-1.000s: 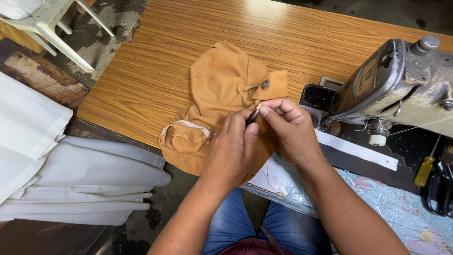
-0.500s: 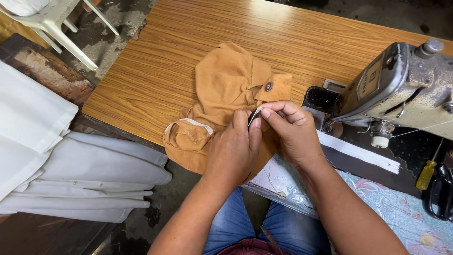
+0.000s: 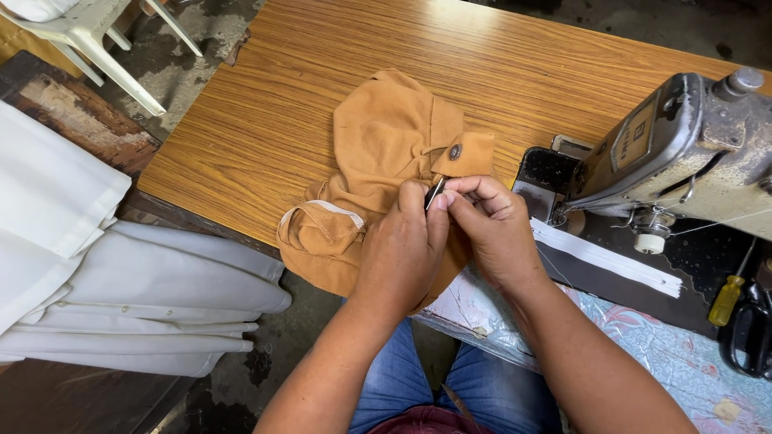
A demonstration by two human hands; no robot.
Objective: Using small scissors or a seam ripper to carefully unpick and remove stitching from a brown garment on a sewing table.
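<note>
Tan garment [image 3: 386, 153] on wooden table [image 3: 265, 120]; left hand [image 3: 402, 249], right hand [image 3: 490, 229] grips pinching small dark tool [image 3: 435, 193] over it.

Garment [image 3: 386, 153] on table [image 3: 265, 120], left of sewing machine [image 3: 683, 153]

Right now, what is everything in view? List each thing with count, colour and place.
garment: one, tan-brown with a metal button, bunched on the table and hanging over its near edge.
small tool: one, dark and metallic, pinched between both hands; kind unclear.
table: one, wood-grain, centre.
sewing machine: one, grey, right.
white strip: one, on the dark machine bed.
screwdriver: one, yellow handle, far right.
scissors: one pair, black, right edge.
folded cloth: stack, white, left.
plastic chair: one, white, top left, partly seen.
patterned sheet: one, pale, under the right forearm.
left hand: on the garment, at the tool.
right hand: gripping the tool.
</note>
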